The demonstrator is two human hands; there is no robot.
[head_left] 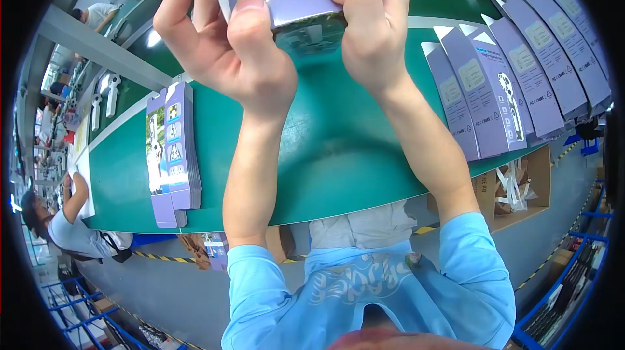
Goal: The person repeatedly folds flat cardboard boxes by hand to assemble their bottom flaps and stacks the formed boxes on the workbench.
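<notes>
Both my hands hold a purple cardboard box point(299, 4) up near the top of the view, its open end with white inner flaps facing me. My left hand point(237, 47) grips its left side, thumb pressed on the purple flap. On the other side my right hand point(371, 28) grips it too, thumb on the flap's right corner. The box's far end runs out of the frame. To the left on the green table lies a stack of flat purple cartons point(174, 155). Opened-up purple boxes point(485, 93) stand in a row at the right.
The green table point(312, 174) has its near edge close to my body. Below it on the right is a brown carton point(521, 187) with white plastic in it. A co-worker point(58, 223) sits at the left. Blue racks point(566, 285) stand behind me.
</notes>
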